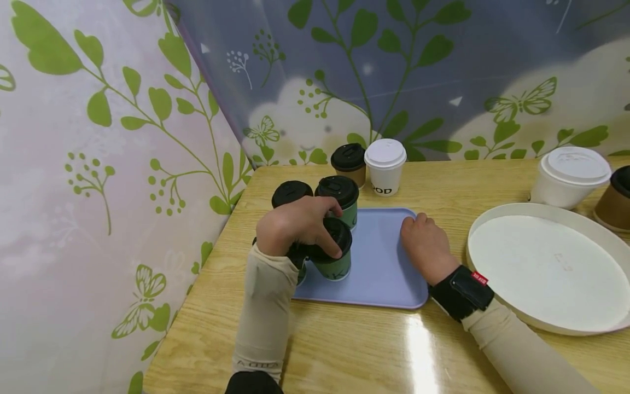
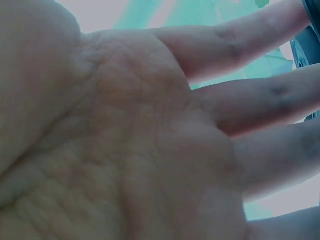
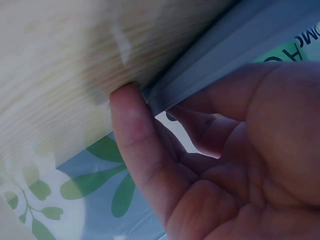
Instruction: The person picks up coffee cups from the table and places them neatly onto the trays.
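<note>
Cup looks light and crushable, best held by its lid, which our left hand pinches; our right hand grips the stiff-looking tray.

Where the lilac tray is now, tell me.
In the head view, the lilac tray lies near the centre, with green cups on its left part, the right hand on its right edge and the round white tray further right.

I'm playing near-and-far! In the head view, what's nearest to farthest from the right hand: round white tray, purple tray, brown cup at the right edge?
1. Purple tray: right hand holds its edge.
2. Round white tray: just right.
3. Brown cup: right edge, farthest.
</note>
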`<state>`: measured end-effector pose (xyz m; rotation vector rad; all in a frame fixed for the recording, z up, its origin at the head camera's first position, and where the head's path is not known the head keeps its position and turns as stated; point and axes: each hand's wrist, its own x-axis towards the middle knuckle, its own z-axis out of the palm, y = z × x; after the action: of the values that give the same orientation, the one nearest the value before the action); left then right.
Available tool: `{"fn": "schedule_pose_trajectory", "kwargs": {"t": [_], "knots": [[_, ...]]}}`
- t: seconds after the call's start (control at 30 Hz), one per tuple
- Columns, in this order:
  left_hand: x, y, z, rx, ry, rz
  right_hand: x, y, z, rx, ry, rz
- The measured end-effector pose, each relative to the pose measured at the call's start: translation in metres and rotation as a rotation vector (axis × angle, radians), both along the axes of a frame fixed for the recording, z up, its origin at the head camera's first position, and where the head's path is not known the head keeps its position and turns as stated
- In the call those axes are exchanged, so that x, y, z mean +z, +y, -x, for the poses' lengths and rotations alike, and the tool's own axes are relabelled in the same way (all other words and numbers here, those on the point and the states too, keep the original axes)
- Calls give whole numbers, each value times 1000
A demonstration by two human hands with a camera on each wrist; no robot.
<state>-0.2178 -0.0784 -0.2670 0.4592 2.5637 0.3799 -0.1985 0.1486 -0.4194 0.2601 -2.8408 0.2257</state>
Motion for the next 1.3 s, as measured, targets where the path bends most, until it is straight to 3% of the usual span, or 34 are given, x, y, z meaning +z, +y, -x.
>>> {"fn": "schedule_pose_trajectory", "kwargs": {"t": [0.37, 0.6, 0.77, 0.87, 0.97, 1.13, 1.3], "knots": [[6, -4, -11, -4, 41, -33, -1, 0, -1, 6, 12, 4], [14, -11, -19, -187, 219, -189, -1, 0, 0, 10, 18, -13], [29, -14, -17, -284, 326, -243, 0, 0, 0, 15, 56, -30], [43, -13, -7, -290, 352, -214, 0, 0, 0, 12, 74, -18], [56, -10, 12, -274, 359, -127, -1, 0, -1, 11, 68, -4], [72, -2, 52, -242, 327, 44, -2, 0, -2, 12, 61, -2], [75, 4, 93, -175, 278, 133, -2, 0, -2, 11, 58, -6]]}}
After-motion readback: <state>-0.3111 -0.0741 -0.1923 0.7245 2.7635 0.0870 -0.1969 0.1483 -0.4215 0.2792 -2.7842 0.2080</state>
